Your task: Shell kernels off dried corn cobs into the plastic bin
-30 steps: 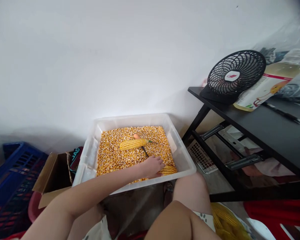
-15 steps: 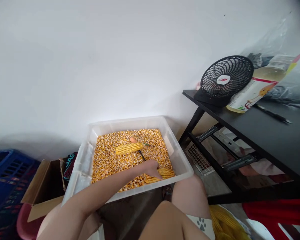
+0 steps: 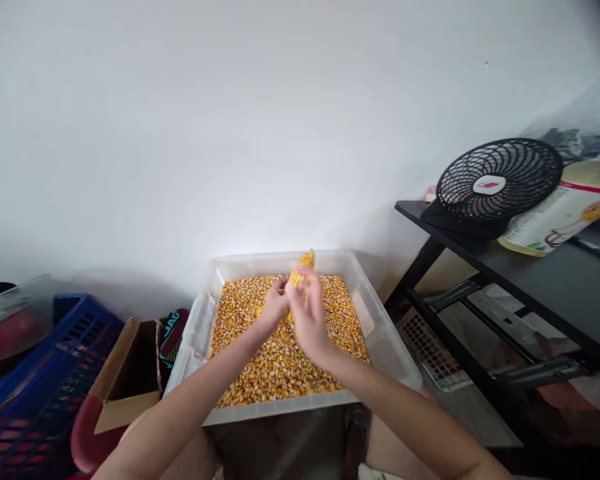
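An ear of corn (image 3: 307, 259) with yellow kernels is held tilted upward above a translucent plastic tub (image 3: 310, 405). My right hand (image 3: 310, 320) has its fingers curled around the ear from the right side. At the ear's lower end, my left hand (image 3: 274, 307) is closed, its fingertips partly hidden behind the right hand. Loose corn kernels (image 3: 285, 367) in yellow and white cover the bottom of the tub below both hands. A bit of yellow shows beside the left hand, too covered to make out.
On the right stands a black desk (image 3: 570, 280) with a black fan (image 3: 500, 180) and a labelled bottle (image 3: 565, 213). A cardboard box (image 3: 125, 373) and a blue plastic crate (image 3: 45, 380) are at the left. The white wall (image 3: 280, 133) rises directly behind the tub.
My left hand has moved from the tub's near right corner up to the middle, and an ear is now raised. My right hand has come into view. The camera view has turned somewhat left.
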